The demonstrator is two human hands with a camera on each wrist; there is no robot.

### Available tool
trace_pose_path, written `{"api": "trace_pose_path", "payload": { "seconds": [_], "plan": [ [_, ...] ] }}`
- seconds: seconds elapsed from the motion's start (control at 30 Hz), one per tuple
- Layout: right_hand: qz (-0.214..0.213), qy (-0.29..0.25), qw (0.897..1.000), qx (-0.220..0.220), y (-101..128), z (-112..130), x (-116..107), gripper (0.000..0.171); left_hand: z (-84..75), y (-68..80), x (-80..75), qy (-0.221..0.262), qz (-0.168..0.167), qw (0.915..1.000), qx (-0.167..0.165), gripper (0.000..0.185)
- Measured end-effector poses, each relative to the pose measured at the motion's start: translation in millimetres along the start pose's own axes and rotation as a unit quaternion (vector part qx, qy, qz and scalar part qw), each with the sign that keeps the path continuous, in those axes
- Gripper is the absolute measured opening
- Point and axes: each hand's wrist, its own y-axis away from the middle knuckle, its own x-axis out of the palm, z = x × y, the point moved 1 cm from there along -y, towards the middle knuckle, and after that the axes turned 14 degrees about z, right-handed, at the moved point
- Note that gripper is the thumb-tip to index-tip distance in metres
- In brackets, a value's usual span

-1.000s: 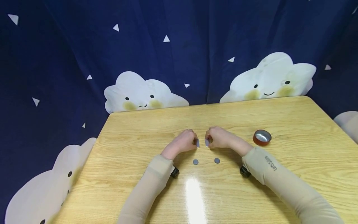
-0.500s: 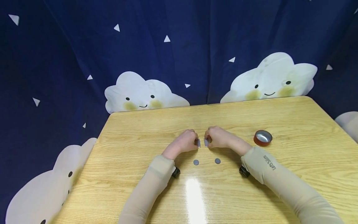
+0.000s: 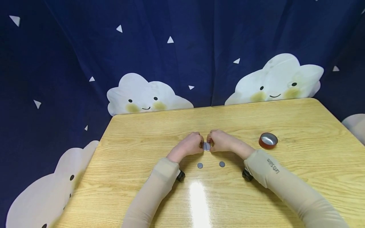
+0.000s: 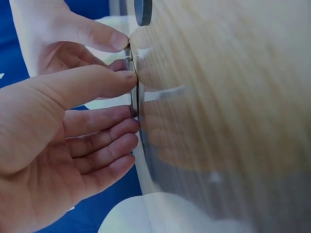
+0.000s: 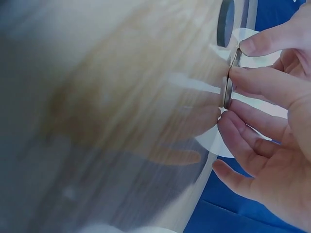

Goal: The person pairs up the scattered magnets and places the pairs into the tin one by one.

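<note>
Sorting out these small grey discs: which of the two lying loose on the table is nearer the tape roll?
The right-hand disc, lying on the tape roll side; the other disc lies further left.

Makeshift studio (cloud curtain (image 3: 148, 95) backdrop)

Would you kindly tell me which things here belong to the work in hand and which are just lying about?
In hand:
- two small grey pieces, pinched together between left hand and right hand

Lying about:
- two grey discs on the table
- red tape roll
</note>
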Motion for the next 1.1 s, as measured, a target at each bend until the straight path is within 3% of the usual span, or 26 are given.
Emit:
{"api": "trace_pose_path", "payload": {
  "seconds": [0.33,1.1],
  "plan": [
    [-0.005,0.013,1.0,-0.006,-2.1,-2.7,3.4,0.024,-0.5,-0.5,1.4,-0.012,0.011,0.9999,-0.004,0.012],
    [0.021,-0.03,0.999,0.021,-4.6,-4.7,0.1,0.023,0.2,0.6,0.3,-0.02,0.004,0.9997,0.017,0.017]
  ]
}}
